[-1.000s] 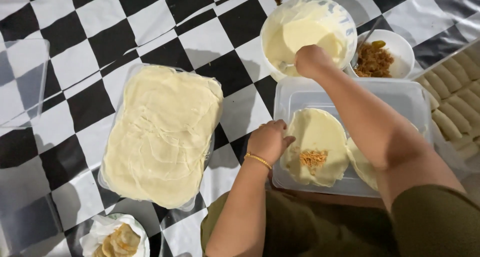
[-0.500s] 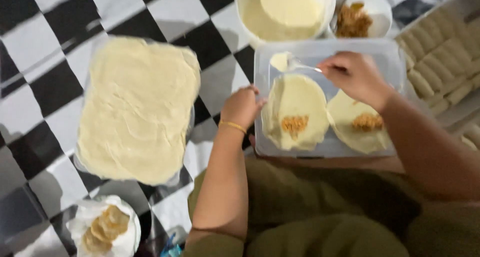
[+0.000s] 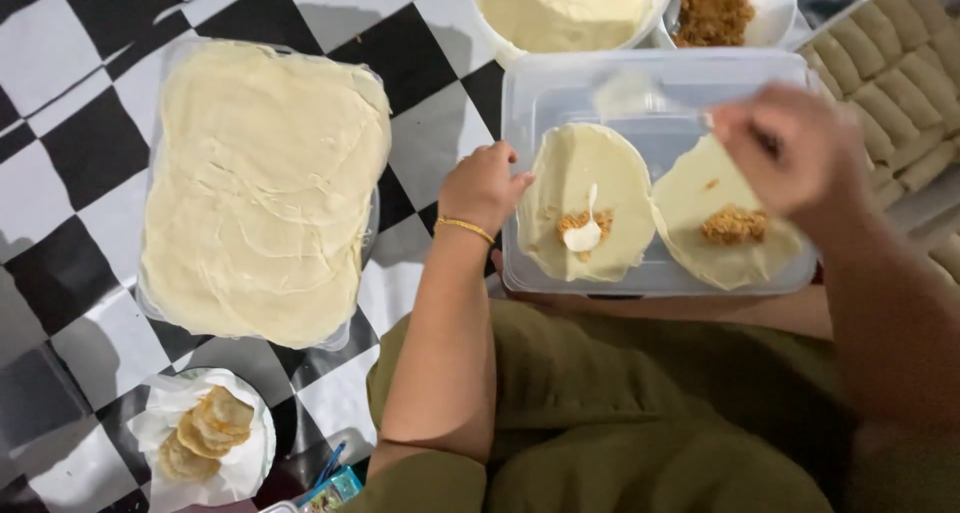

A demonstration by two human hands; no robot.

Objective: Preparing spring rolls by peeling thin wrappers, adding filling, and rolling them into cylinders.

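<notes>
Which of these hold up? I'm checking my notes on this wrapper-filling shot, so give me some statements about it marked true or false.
1. Two round wrappers lie in the clear plastic tray. True.
2. The left wrapper carries a white dab on its crumbly filling. True.
3. The left hand holds the spoon. False: it rests at the tray's left edge; the right hand holds the blurred spoon.
4. The right wrapper is bare. False: it bears a heap of brown filling.
5. The big stack of dough sheets lies left of the tray. True.
6. The small plate of fried rounds sits inside the tray. False: it sits on the checkered cloth.
</notes>
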